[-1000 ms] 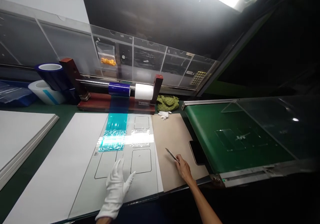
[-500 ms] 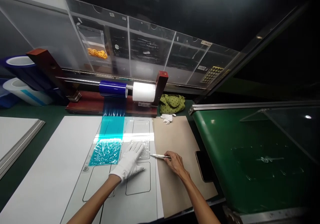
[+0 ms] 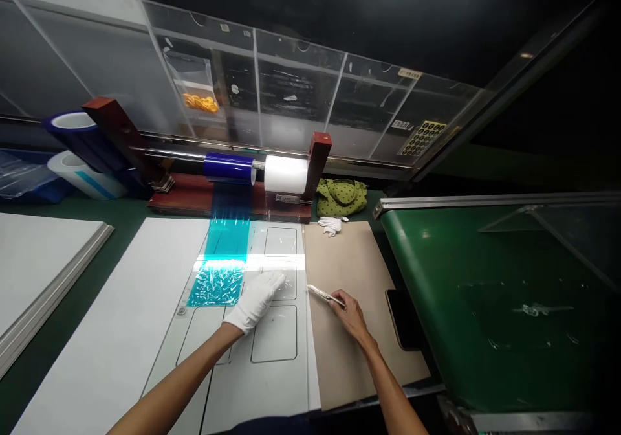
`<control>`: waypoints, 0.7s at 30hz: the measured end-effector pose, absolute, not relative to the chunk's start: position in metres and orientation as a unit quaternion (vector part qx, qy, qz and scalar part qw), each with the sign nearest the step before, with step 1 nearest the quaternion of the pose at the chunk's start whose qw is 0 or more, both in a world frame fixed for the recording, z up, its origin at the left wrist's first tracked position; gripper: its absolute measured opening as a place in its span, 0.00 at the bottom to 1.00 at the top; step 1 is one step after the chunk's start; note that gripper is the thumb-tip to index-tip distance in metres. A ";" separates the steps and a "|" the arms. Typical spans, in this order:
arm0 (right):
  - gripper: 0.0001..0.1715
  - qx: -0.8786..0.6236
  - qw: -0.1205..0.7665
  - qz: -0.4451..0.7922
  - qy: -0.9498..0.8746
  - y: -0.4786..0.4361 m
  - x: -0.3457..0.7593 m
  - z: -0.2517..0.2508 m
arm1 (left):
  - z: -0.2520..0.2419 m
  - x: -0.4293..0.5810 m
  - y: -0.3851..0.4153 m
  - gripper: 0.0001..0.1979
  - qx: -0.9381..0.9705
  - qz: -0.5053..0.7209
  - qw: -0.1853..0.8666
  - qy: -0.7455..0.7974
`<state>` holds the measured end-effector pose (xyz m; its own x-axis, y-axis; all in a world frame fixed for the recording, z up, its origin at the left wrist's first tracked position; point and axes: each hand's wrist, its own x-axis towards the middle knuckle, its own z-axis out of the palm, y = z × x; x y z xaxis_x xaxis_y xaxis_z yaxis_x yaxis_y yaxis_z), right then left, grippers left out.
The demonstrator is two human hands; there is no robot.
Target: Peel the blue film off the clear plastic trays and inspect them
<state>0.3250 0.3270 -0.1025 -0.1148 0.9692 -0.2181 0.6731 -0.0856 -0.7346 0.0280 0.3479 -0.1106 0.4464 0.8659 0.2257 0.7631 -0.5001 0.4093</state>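
Head view: nearer than the left hand [image 3: 257,300], one outlined panel [image 3: 274,336], apparently uncovered. Left hand gloved, fingers extended, against clear film [image 3: 290,287]. Right hand [image 3: 350,315], bare, right of the left, pinching a slim tool [image 3: 320,292]. Outward of the left hand, blue film [image 3: 218,285], drawn out, seemingly uncut, running to the blue roll [image 3: 228,168] beyond both hands.

Left hand [image 3: 257,299] covers some clear film [image 3: 290,287] near the glass [image 3: 272,390]'s right edge; right hand [image 3: 352,317] masks the tool [image 3: 319,292]'s rear end!
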 end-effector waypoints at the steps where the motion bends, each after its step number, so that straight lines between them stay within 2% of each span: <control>1: 0.14 -0.651 0.210 0.331 -0.650 0.320 0.332 -0.104 | -0.109 0.029 0.340 0.23 0.843 0.214 0.111 0.481; 4: 0.18 -0.678 0.245 0.218 -0.658 0.295 0.352 -0.109 | -0.101 0.031 0.305 0.25 0.846 0.231 0.067 0.475; 6: 0.19 -0.675 0.264 0.190 -0.662 0.279 0.359 -0.110 | -0.094 0.033 0.278 0.27 0.849 0.238 0.044 0.470; 12: 0.18 -0.626 0.299 0.229 -0.683 0.233 0.361 -0.101 | -0.084 0.047 0.199 0.32 0.854 0.260 0.004 0.451; 21: 0.18 -0.617 0.254 0.292 -0.685 0.158 0.380 -0.096 | -0.104 0.071 0.107 0.36 0.856 0.214 -0.075 0.465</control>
<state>0.3800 0.1578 -0.0959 -0.1098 0.9939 -0.0113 0.6969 0.0689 -0.7138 0.0714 0.1072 -0.1042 0.4764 0.7632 0.4366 0.8275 -0.5570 0.0706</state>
